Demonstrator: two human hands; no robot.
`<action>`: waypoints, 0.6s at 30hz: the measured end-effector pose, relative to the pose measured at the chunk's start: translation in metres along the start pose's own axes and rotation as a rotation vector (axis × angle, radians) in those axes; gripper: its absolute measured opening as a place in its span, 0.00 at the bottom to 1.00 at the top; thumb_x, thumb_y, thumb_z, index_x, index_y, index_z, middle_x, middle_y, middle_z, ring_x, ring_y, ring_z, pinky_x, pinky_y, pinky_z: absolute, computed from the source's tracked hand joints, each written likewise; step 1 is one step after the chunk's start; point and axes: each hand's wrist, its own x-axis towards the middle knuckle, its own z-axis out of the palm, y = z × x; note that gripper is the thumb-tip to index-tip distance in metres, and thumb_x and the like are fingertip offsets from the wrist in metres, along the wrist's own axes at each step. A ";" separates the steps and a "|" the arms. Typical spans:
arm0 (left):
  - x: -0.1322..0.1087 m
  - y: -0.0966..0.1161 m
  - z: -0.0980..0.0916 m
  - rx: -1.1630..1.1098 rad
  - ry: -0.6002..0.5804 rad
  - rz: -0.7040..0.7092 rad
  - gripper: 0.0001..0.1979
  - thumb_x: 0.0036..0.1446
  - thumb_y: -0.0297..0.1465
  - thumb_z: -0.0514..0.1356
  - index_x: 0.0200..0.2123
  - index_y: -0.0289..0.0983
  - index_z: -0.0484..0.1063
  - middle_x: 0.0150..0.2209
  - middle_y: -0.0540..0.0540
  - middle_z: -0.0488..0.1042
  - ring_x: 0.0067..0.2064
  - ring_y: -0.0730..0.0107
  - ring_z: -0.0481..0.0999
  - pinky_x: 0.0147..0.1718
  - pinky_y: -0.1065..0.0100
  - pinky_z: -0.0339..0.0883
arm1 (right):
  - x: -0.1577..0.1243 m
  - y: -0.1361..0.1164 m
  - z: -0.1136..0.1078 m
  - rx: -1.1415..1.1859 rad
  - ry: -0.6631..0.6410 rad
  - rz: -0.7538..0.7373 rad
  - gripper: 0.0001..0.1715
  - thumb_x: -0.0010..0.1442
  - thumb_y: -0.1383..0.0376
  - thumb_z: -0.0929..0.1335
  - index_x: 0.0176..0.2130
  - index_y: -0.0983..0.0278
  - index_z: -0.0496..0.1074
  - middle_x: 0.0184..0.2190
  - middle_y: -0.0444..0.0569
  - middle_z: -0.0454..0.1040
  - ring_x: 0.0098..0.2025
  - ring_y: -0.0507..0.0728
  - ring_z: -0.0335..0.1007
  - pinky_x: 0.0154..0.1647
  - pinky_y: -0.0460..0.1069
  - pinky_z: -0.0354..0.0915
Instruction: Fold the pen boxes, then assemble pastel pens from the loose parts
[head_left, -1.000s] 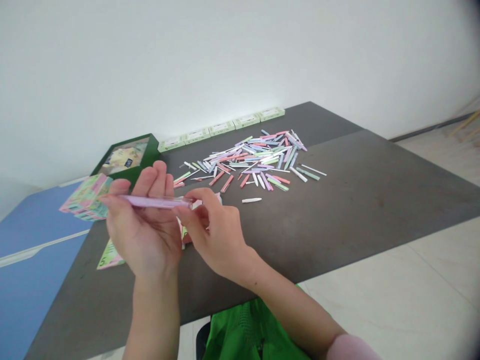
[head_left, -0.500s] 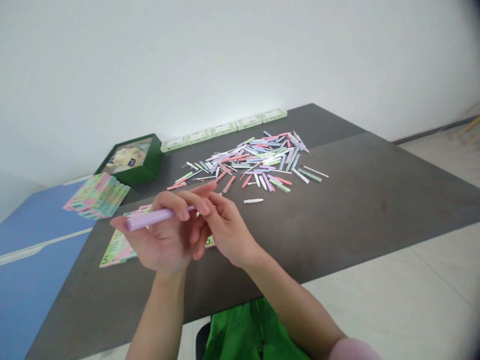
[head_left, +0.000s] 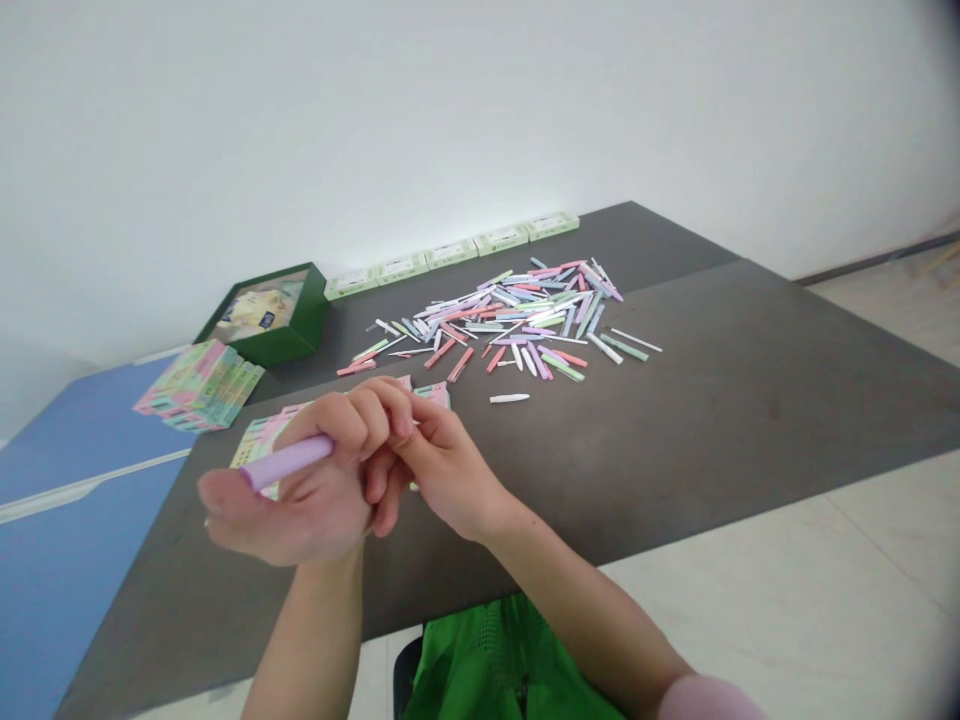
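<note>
My left hand (head_left: 300, 495) is curled around a lilac pen barrel (head_left: 285, 462), which sticks out to the left past my thumb. My right hand (head_left: 442, 465) meets it at the barrel's right end, fingers pinched together there; what they pinch is hidden. Both hands hover over the near part of the dark table (head_left: 750, 400). Beneath them lie flat pastel cards (head_left: 259, 440). Farther back spreads a pile of pastel pen parts (head_left: 517, 315), with one white piece (head_left: 508, 398) lying apart.
A green open box (head_left: 266, 315) stands at the back left beside a stack of pastel packs (head_left: 199, 385). A row of pale green small boxes (head_left: 450, 250) lines the wall edge. A blue surface (head_left: 67, 480) adjoins the table's left side. Green fabric (head_left: 495, 665) is on my lap.
Both hands have come down and toward me with the lilac barrel. The barrel has slid deeper into my left fist, and my right fingers have closed in on its right end.
</note>
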 end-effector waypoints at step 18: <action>0.035 0.026 -0.001 0.022 0.221 -0.122 0.19 0.69 0.39 0.46 0.29 0.56 0.72 0.42 0.71 0.79 0.60 0.79 0.69 0.63 0.63 0.63 | 0.025 -0.022 0.020 0.579 0.511 0.029 0.20 0.70 0.57 0.55 0.38 0.62 0.70 0.33 0.45 0.77 0.35 0.51 0.74 0.47 0.50 0.68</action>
